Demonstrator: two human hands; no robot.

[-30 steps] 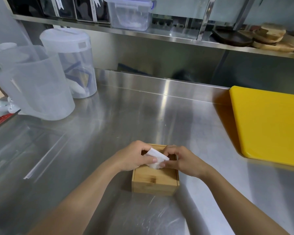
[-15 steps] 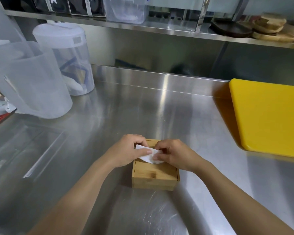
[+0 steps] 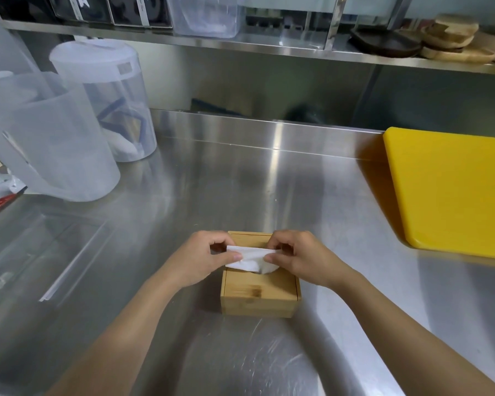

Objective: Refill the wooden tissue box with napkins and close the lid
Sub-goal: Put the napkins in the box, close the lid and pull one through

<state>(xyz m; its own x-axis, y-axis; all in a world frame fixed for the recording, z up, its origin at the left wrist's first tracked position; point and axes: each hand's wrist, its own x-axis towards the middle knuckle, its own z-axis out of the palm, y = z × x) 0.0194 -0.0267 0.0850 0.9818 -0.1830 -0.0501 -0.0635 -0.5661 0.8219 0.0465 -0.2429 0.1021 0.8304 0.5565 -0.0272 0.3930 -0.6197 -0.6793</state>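
Note:
A small square wooden tissue box [image 3: 260, 292] stands on the steel counter near its front edge, its lid lying flat on top. A white napkin [image 3: 250, 260] sticks up out of the lid's opening. My left hand [image 3: 203, 258] pinches the napkin's left end and my right hand [image 3: 297, 258] pinches its right end, so the napkin is stretched between them just above the box. The hands hide the opening and the back half of the lid.
A yellow cutting board [image 3: 452, 190] lies at the right. Two translucent plastic containers [image 3: 52, 138] stand at the back left. A steel shelf [image 3: 269, 50] above the counter carries boxes and wooden dishes [image 3: 452, 38].
Both hands have drawn apart along the napkin, spreading it wider over the lid. The box has stayed where it was.

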